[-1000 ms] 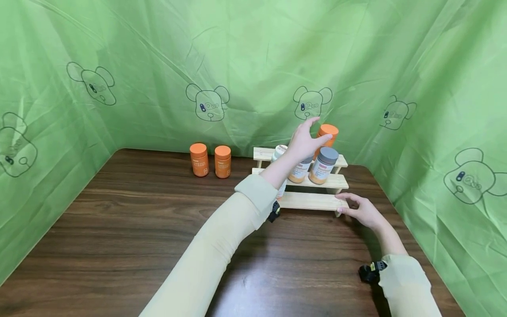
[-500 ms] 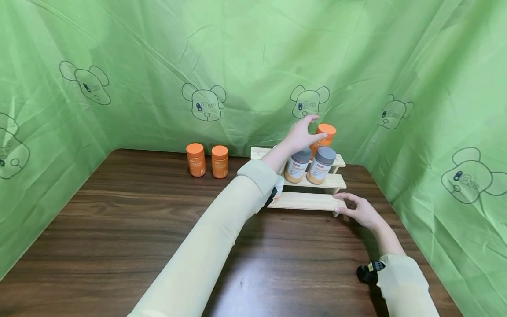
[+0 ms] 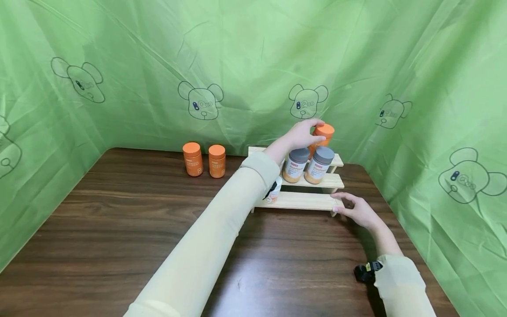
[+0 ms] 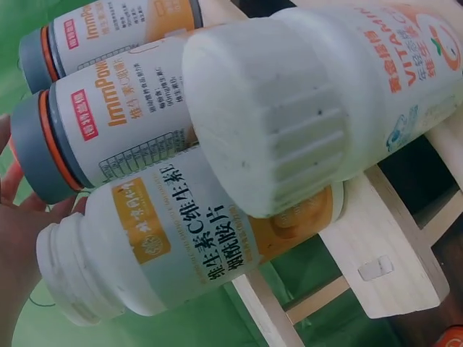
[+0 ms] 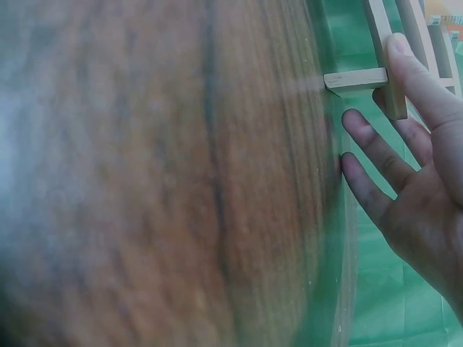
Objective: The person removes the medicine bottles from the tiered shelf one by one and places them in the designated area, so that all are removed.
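On the top step of a small wooden step rack [image 3: 301,201], an orange bottle [image 3: 326,130] stands at the back right. My left hand [image 3: 301,133] reaches over the rack and holds this bottle near its cap, thumb in front and fingers behind. Two grey-capped bottles [image 3: 318,165] stand on the middle step. A white vitamin bottle [image 4: 376,87] is on the lowest step, partly behind my left sleeve. Another white bottle [image 4: 155,242] shows in the left wrist view. My right hand [image 3: 362,212] pinches the right end of the lowest step between thumb and fingers.
Two orange bottles [image 3: 192,159] stand side by side on the dark wood table [image 3: 119,229], left of the rack. A green cloth [image 3: 245,57] with bear-head drawings hangs behind and at both sides. Each wrist carries a black camera [image 3: 365,273].
My left hand has come closer to the orange bottle, and its thumb and fingers have closed around it near the cap. The right hand keeps its place on the rack. The head view has shifted slightly.
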